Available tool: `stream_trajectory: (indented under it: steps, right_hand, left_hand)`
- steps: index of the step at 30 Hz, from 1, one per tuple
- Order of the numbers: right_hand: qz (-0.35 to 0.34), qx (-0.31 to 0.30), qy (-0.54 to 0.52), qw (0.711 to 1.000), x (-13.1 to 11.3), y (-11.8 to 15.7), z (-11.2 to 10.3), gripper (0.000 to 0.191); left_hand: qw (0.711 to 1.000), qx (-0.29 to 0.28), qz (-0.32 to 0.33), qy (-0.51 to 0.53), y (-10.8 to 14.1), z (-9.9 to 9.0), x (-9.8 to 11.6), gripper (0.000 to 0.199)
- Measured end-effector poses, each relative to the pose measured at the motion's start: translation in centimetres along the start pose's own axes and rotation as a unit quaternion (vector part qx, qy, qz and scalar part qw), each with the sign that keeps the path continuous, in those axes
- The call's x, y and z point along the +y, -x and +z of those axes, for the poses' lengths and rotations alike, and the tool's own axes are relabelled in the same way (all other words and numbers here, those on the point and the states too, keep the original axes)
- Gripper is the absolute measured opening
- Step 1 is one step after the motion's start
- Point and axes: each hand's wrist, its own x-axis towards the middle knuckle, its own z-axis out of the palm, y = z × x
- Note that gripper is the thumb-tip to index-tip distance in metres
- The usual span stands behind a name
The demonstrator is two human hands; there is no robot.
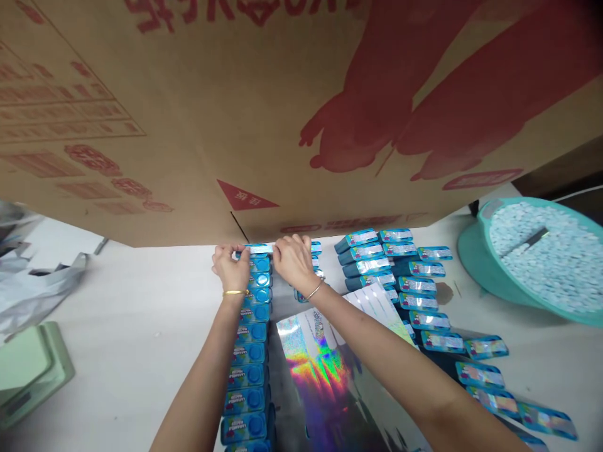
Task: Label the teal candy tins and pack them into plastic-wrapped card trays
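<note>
My left hand (230, 267) and my right hand (293, 258) reach forward side by side and pinch the two ends of a small blue box (258, 249) with a pale label strip across it. That box sits at the far end of a long column of blue boxes (247, 358) running back toward me between my arms. A gold bangle circles my left wrist and a thin bracelet my right. A shiny rainbow-foil sheet (320, 364) lies under my right forearm.
A big brown cardboard box (264, 107) with red print fills the upper view, its lower edge just beyond my hands. More labelled blue boxes (409, 282) lie in rows at right. A teal basin (527, 301) of small white pieces stands far right. Grey plastic bags (32, 282) lie left.
</note>
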Motion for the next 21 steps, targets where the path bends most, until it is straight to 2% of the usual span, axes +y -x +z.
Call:
stream_trajectory:
  steps: [4,6,9,11,13,15,17,18,21]
  right_hand:
    - [-0.011,-0.011,0.012,1.000,0.0,-0.2,0.4,0.026]
    - [-0.015,-0.013,0.017,1.000,0.1,-0.2,0.5,0.025]
    - [-0.033,-0.016,0.022,0.999,0.4,0.2,0.9,0.021]
    - [-0.066,-0.025,0.031,0.997,0.5,0.4,1.2,0.022]
    - [-0.106,-0.035,0.051,0.992,0.4,0.4,1.5,0.025]
    - [-0.145,-0.052,0.078,0.985,0.2,0.3,1.5,0.025]
    - [-0.178,-0.065,0.094,0.977,0.1,0.3,1.0,0.025]
    - [-0.188,-0.064,0.096,0.975,0.2,0.4,0.5,0.025]
    - [-0.179,-0.025,0.072,0.981,0.9,1.9,-1.5,0.027]
  left_hand:
    - [0.999,-0.018,0.002,-0.041,-0.3,0.2,-0.2,0.008]
    - [0.999,-0.017,-0.010,-0.044,-0.6,0.3,-0.6,0.015]
    - [0.996,-0.024,-0.081,0.005,-1.4,0.6,-1.7,0.047]
    - [0.985,-0.056,-0.146,0.066,-2.0,0.9,-2.4,0.063]
    - [0.970,-0.091,-0.192,0.115,-2.5,1.1,-2.9,0.068]
    - [0.965,-0.113,-0.204,0.121,-2.8,1.1,-2.9,0.069]
    - [0.974,-0.111,-0.178,0.080,-2.6,0.6,-2.4,0.069]
    - [0.984,-0.096,-0.144,0.048,-2.2,0.1,-2.0,0.068]
    - [0.999,-0.034,0.030,-0.019,0.4,-2.1,-0.3,0.051]
